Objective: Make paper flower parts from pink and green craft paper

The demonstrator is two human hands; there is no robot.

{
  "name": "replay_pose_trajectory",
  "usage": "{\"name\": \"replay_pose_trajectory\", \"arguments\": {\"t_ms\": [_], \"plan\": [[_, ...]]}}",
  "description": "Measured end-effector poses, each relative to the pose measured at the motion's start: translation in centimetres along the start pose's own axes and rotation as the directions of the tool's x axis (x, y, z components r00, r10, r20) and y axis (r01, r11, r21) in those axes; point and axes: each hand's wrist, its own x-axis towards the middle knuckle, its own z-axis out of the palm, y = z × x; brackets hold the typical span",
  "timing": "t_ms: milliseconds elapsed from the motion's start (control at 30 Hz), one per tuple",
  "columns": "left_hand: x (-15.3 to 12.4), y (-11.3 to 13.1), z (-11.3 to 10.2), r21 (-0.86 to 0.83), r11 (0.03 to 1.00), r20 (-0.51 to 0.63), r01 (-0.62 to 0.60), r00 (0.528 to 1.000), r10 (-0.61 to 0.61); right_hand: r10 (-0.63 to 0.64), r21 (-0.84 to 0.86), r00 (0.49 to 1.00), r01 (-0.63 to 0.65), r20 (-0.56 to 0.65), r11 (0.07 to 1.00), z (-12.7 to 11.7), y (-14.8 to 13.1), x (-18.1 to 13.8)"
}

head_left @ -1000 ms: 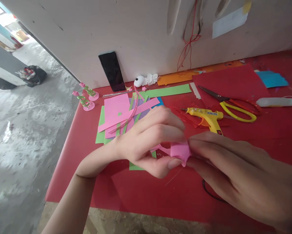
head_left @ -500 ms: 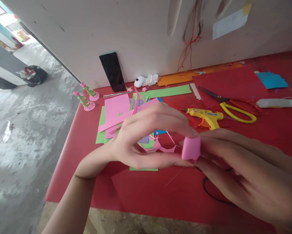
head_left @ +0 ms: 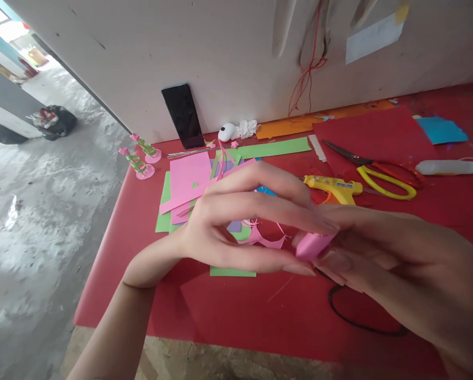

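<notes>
A small folded pink paper piece (head_left: 311,246) sits pinched between the fingertips of both hands above the red table (head_left: 228,311). My left hand (head_left: 236,221) reaches in from the left, thumb under and fingers over the piece. From the right comes my right hand (head_left: 394,269), its thumb and fingers pressed on the same piece. Just behind my fingers lie pink paper offcuts (head_left: 266,240).
A pile of pink and green paper sheets (head_left: 189,184) lies behind my hands. A yellow glue gun (head_left: 335,189), yellow-handled scissors (head_left: 378,177), red sheet (head_left: 378,134), black phone (head_left: 183,116) leaning on the wall, two small paper flowers (head_left: 141,158) and a black loop (head_left: 358,316) are around.
The pink piece has been turned and pressed flatter between my fingertips. My left fingers closed over its top and my right hand shifted slightly left.
</notes>
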Motion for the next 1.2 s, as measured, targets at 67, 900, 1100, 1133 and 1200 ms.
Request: {"name": "replay_pose_trajectory", "arguments": {"t_ms": [67,900,1100,1133,1200], "plan": [[0.1,-0.1,0.0,-0.046,0.999,-0.005,-0.017,1.000,0.017,-0.001,0.018,1.000,0.001,0.007,1.000,0.0,0.0,-0.1],[0.1,-0.8,1.3,0.023,0.994,-0.097,-0.111,0.989,0.112,0.196,0.211,0.976,-0.211,0.092,0.954,0.0,0.4,-0.1],[0.3,-0.9,1.3,0.270,0.933,-0.062,-0.239,0.962,0.265,0.148,0.109,0.987,-0.153,0.058,0.982,0.0,0.4,0.0],[0.3,-0.9,1.4,0.315,0.914,-0.042,-0.257,0.958,0.283,0.133,0.086,0.989,-0.138,0.059,0.987,0.0,0.3,0.0],[0.3,-1.0,1.6,0.383,0.875,-0.005,-0.297,0.946,0.323,0.121,0.034,0.990,-0.124,0.078,0.992,0.0,0.2,0.0]]}}
